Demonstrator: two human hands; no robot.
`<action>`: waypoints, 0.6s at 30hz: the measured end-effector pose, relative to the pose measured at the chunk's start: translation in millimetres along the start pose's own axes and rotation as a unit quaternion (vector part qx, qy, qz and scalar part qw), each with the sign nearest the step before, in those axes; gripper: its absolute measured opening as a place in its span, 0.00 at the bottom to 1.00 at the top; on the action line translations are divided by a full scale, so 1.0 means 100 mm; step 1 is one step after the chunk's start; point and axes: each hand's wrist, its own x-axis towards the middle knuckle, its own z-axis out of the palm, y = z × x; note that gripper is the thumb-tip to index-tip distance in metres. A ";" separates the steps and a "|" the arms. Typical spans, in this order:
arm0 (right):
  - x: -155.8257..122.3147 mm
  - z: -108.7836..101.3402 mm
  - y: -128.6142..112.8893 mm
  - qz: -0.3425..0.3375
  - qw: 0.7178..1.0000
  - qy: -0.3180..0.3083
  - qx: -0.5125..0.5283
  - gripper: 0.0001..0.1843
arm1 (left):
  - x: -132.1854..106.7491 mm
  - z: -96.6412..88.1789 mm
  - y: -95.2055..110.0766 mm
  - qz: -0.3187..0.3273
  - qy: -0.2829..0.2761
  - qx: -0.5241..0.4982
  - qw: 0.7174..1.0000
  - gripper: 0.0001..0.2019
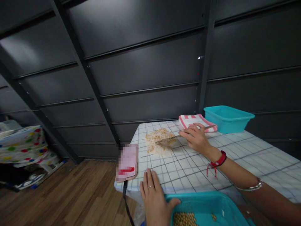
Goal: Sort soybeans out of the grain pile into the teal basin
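My right hand (197,138) reaches across the checked tablecloth (211,163) and pinches a thin brown stick or spoon handle (172,138). Its far end lies in a spread pile of pale grains (158,142) on the cloth. My left hand (154,197) rests at the near table edge, fingers together, gripping the left rim of a teal tub (207,204) that holds yellowish beans (184,219). A red thread bracelet and a metal bangle sit on my right forearm.
A second teal tub (228,118) stands at the far right of the table, beside a folded red-and-white striped cloth (195,121). A pink pouch (127,162) with a dark strap lies at the table's left edge. Dark metal wall behind; wooden floor and colourful bags at left.
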 end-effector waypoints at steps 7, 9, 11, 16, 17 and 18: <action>0.08 -0.16 -0.01 -0.031 0.999 0.001 0.013 0.20 | -0.02 0.11 -0.08 0.043 0.006 0.040 0.998 0.46; 0.10 -0.20 0.01 -0.039 0.999 -0.003 0.009 0.20 | -0.03 0.13 -0.10 0.044 0.004 0.041 0.998 0.46; 0.12 -0.22 0.03 -0.048 0.999 -0.010 0.008 0.21 | -0.02 0.13 -0.11 0.041 -0.003 0.033 0.999 0.46; 0.12 -0.24 0.08 -0.062 0.997 -0.036 0.025 0.20 | -0.01 0.13 -0.12 0.033 -0.013 0.019 0.999 0.47; 0.12 -0.24 0.09 -0.065 0.997 -0.037 0.030 0.19 | -0.01 0.13 -0.12 0.031 -0.013 0.017 0.999 0.47; 0.11 -0.25 0.10 -0.067 0.996 -0.037 0.034 0.19 | -0.01 0.13 -0.11 0.028 -0.014 0.016 0.999 0.47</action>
